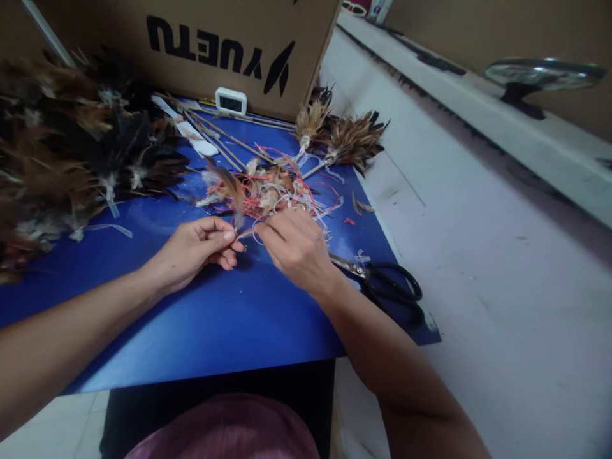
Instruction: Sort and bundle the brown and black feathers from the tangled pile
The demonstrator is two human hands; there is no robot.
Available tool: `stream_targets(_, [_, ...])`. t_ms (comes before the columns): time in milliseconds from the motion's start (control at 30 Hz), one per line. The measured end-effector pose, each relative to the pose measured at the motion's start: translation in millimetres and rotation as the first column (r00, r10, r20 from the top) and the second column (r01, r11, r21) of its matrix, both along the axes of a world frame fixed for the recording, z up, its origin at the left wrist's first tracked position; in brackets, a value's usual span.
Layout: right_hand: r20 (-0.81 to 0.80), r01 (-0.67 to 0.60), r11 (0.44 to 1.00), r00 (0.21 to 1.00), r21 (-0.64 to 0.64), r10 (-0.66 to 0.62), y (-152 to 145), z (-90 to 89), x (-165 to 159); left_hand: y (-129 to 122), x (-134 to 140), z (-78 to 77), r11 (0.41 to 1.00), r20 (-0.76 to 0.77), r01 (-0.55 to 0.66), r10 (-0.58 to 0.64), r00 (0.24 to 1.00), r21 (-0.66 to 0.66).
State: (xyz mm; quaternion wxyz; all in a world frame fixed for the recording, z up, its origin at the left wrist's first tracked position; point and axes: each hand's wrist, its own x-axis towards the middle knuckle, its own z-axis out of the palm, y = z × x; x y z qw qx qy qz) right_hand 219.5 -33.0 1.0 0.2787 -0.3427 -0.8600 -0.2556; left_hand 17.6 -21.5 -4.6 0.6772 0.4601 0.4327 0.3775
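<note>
My left hand (210, 245) is closed in a pinch on the base of a small brown feather (234, 194), whose tip points up and away from me. Close beside it, my right hand (294, 245) pinches a thin pale string (247, 234) that runs across to the left fingertips. Its fingers are partly hidden by the back of the hand. Just beyond both hands lies a tangled heap of red and white strings (306, 185) with loose feathers mixed in. Black-handled scissors (394, 284) rest by my right forearm, their blades partly covered by it.
Many bunches of dark and brown feathers (71, 159) cover the blue table (205, 338) at left. Two feather dusters (356, 139) and thin sticks (215, 137) lie at the back. A small white digital clock (231, 102) stands before a cardboard box (119, 57). A white wall (478, 223) borders the right.
</note>
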Motion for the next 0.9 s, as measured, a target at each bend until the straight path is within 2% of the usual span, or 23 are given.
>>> stream_targets(300, [0.009,0.029,0.998,1.0,0.055,-0.029,-3.3,-0.1,-7.0,0.2,-1.7,-5.4,1.0,-0.005,0.006,-0.005,1.0,0.029])
stream_targets(467, [-0.001,0.024,0.999,1.0,0.031,-0.024,-2.0,-1.3,-6.4,-0.5,-0.8,-4.2,0.999,0.011,-0.016,0.015,1.0,0.04])
stream_targets(667, [-0.167,0.049,0.998,0.985,0.038,-0.042,-12.3,9.9,-6.0,2.4,-1.7,-7.9,0.993,0.119,-0.116,0.114,0.986,0.01])
stream_targets(733, [-0.216,0.001,1.0,0.976,-0.023,-0.006,-19.3,9.8,-11.7,3.7,-2.5,-10.3,0.988,0.169,-0.155,0.151,0.974,0.006])
stream_targets(800, [-0.299,-0.062,0.985,0.954,-0.161,0.011,-25.1,5.9,-20.3,4.1,-2.9,-11.4,0.984,0.209,-0.177,0.173,0.962,0.0])
stream_targets(833, [-0.369,-0.093,0.963,0.929,-0.252,-0.007,-27.0,3.1,-24.9,3.9,-2.9,-11.3,0.983,0.223,-0.182,0.178,0.958,-0.004])
stream_targets(900, [-0.523,-0.177,0.882,0.847,-0.437,-0.089,-28.4,-1.9,-33.2,2.9,-2.4,-10.0,0.982,0.233,-0.186,0.183,0.955,-0.007])
